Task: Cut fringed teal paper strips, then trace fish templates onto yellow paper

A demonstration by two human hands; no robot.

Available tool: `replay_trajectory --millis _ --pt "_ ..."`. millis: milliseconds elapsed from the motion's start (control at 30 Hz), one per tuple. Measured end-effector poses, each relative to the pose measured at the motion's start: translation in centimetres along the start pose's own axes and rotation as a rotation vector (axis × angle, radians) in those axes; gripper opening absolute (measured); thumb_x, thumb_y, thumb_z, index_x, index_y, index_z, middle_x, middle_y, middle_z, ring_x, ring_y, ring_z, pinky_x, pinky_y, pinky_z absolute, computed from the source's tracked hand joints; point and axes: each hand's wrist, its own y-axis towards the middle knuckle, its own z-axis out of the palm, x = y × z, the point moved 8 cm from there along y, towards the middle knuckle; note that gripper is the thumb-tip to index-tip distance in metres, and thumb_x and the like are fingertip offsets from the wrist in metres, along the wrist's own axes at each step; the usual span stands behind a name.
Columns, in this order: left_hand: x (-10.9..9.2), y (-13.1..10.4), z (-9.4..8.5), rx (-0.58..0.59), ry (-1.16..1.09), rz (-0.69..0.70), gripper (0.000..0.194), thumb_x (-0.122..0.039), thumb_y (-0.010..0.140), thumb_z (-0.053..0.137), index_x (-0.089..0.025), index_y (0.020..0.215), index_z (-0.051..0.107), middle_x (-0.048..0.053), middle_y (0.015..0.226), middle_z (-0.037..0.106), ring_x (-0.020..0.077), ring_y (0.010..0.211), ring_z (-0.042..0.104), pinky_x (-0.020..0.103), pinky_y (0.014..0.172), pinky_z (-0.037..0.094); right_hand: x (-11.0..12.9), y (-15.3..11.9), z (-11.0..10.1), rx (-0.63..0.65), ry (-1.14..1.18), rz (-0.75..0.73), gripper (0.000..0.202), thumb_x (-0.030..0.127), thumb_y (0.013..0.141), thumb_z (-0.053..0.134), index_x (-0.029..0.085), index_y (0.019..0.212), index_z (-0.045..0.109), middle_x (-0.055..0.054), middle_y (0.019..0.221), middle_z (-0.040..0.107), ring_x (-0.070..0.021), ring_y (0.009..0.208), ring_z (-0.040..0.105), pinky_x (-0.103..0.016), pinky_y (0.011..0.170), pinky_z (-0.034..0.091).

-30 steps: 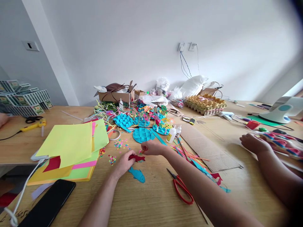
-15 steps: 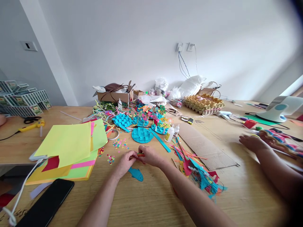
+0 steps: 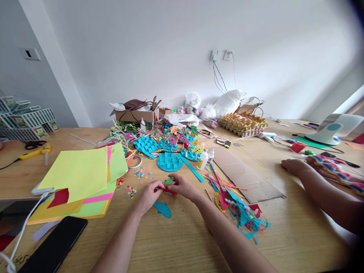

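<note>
Between my two hands, low over the table, is a small red and green paper cutout (image 3: 170,182). My left hand (image 3: 150,194) pinches its left end with thumb and fingertips. On the other side, my right hand (image 3: 184,186) grips the right end, its fingers covering part of the piece. Below my left hand a blue paper fish (image 3: 163,209) lies flat on the wood. Further forward sits a round blue woven paper disc (image 3: 170,162), with a blue paper strip (image 3: 192,168) beside it. Small confetti dots (image 3: 131,192) are scattered left of my hands.
Stacked coloured paper (image 3: 76,174) and a black phone (image 3: 54,246) lie at left. Two glue bottles (image 3: 203,160), a cardboard sheet (image 3: 247,176) and paper scraps (image 3: 244,216) are to the right. A co-worker's arm (image 3: 318,189) reaches in at far right. Egg trays (image 3: 243,124) stand behind.
The paper cutout has turned in my fingers, so more of its green and red surface shows. My hands stay nearly in place. The co-worker's hand has shifted slightly left.
</note>
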Motion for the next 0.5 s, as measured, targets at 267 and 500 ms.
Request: replay_trajectory --millis 267,500 --pt "-0.4 -0.2 -0.1 0.024 0.014 0.002 0.012 -0.012 0.07 0.051 -0.018 0.072 0.061 0.001 0.078 0.066 0.0168 0.074 0.06 0.026 0.071 0.045 0.7 -0.1 -0.8 -0.037 0.174 0.039 0.026 0.021 0.074 0.053 0.014 0.099 0.055 0.004 0.067 0.053 -0.0098 0.06 0.051 -0.021 0.054 0.039" --pt "-0.2 -0.1 -0.3 0.007 0.012 -0.005 0.011 -0.012 0.069 0.051 -0.018 0.072 0.06 0.002 0.078 0.065 0.0171 0.076 0.059 0.026 0.072 0.045 0.2 0.4 -1.3 -0.032 0.129 0.068 0.011 0.013 0.078 0.053 0.013 0.086 0.06 0.004 0.062 0.055 -0.0093 0.059 0.054 -0.022 0.059 0.044"
